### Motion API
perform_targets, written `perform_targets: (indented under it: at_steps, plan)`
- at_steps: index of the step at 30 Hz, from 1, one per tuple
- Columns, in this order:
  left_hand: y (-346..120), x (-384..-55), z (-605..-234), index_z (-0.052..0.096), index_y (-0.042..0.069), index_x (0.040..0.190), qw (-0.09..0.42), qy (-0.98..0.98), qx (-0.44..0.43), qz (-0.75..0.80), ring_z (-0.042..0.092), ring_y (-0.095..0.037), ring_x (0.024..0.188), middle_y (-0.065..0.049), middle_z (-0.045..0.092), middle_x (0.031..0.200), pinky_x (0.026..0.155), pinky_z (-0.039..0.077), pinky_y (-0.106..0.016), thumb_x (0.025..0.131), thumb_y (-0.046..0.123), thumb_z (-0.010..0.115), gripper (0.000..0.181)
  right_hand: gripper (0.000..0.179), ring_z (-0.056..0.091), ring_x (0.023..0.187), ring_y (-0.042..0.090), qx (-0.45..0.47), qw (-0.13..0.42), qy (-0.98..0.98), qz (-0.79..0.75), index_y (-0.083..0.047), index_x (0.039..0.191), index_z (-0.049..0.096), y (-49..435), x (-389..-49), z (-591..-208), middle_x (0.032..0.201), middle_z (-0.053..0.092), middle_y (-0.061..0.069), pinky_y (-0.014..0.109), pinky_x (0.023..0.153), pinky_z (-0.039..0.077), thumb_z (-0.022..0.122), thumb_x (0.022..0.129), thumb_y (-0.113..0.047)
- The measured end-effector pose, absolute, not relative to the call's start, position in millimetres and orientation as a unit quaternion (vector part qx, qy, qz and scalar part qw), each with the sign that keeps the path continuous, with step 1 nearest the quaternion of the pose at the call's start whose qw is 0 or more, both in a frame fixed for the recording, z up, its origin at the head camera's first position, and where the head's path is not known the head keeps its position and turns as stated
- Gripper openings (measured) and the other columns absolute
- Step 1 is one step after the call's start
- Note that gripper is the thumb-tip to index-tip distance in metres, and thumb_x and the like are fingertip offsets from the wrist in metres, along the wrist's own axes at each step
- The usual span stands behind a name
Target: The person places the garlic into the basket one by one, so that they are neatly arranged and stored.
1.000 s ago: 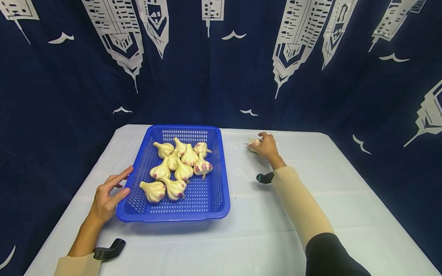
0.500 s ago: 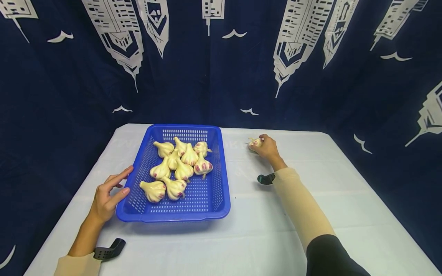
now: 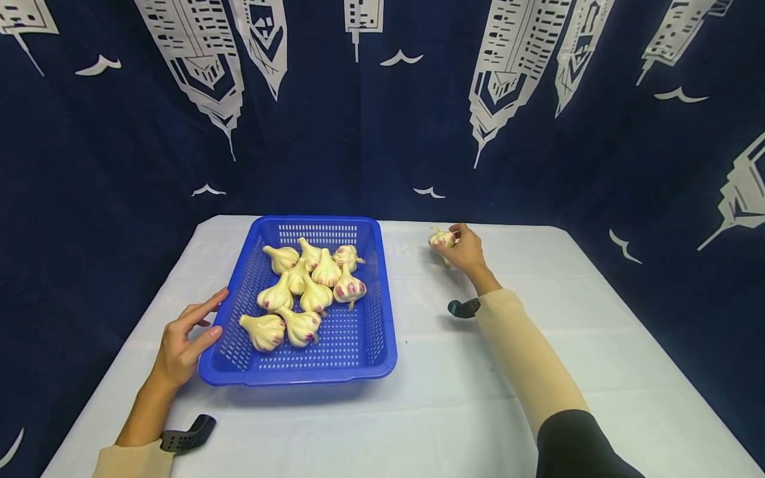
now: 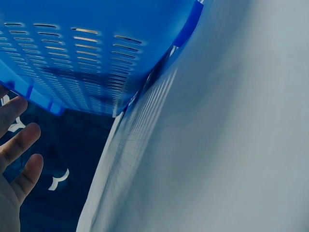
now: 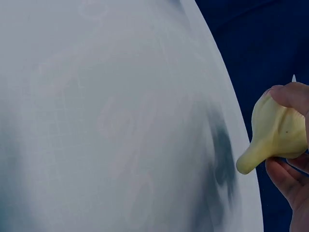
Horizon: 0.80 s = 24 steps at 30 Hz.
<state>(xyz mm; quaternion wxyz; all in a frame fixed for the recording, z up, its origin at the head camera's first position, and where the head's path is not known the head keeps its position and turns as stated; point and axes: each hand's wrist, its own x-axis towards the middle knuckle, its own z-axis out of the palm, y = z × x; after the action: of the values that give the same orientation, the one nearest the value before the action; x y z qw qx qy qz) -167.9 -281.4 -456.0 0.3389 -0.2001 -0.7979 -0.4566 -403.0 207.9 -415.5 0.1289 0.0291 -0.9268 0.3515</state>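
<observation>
A blue plastic basket [image 3: 387, 318] with slotted walls stands on the left half of the table. Several garlic bulbs [image 3: 315, 295], cream with purple marks, lie inside it. At its left rim my left hand [image 3: 179, 345] rests, index finger and thumb touching the edge; in the left wrist view the other fingers [image 4: 26, 140] extend beside the basket's side. Near the far edge of the table my right hand [image 3: 468, 254] pinches one garlic bulb [image 3: 441, 239] between thumb and fingers. The right wrist view shows this bulb [image 5: 273, 128] raised, its stem pointing down and left.
A white cloth covers the table [image 3: 430, 398], and a dark blue curtain [image 3: 335, 133] with white building prints hangs behind it. Black wrist devices, such as the left one [image 3: 190, 433], stick out from the sleeves.
My right hand has lifted the garlic bulb slightly off the tabletop, and the bulb shows more clearly between the fingers. The left hand and the basket have stayed in place.
</observation>
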Motion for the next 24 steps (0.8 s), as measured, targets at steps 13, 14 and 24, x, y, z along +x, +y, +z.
perform_targets:
  at_steps: [13,14,24]
  plan:
    - [-280.8,-166.3,-455.8,0.06,-0.004,0.132,0.335,-0.798,-0.198,-0.46,0.055,-0.004,0.103,0.0,0.063,0.133,0.08,0.038,-0.019,0.076,-0.004,0.057,0.055,0.068,0.059,0.1,0.035,0.144,0.138,-0.908,0.368,0.002,0.135,0.054,200.5,-396.2,-407.5,0.12,0.058,0.024,0.044,0.084,0.049,0.079,0.078,-0.023]
    - [-280.8,-166.2,-455.9,0.06,-0.004,0.132,0.335,-0.798,-0.198,-0.46,0.055,-0.004,0.103,0.001,0.063,0.133,0.08,0.038,-0.019,0.076,-0.004,0.056,0.055,0.066,0.06,0.099,0.035,0.151,0.138,-0.907,0.368,0.003,0.135,0.056,199.7,-395.9,-406.9,0.12,0.058,0.024,0.044,0.083,0.05,0.079,0.078,-0.023]
    - [-279.4,-165.5,-453.9,0.06,-0.002,0.133,0.33,-0.801,-0.193,-0.46,0.055,-0.004,0.104,0.003,0.062,0.133,0.081,0.038,-0.019,0.077,-0.003,0.056,0.056,0.057,0.061,0.1,0.034,0.164,0.149,-0.896,0.385,0.003,0.124,0.061,192.8,-393.8,-399.0,0.117,0.059,0.019,0.043,0.082,0.05,0.081,0.076,-0.021]
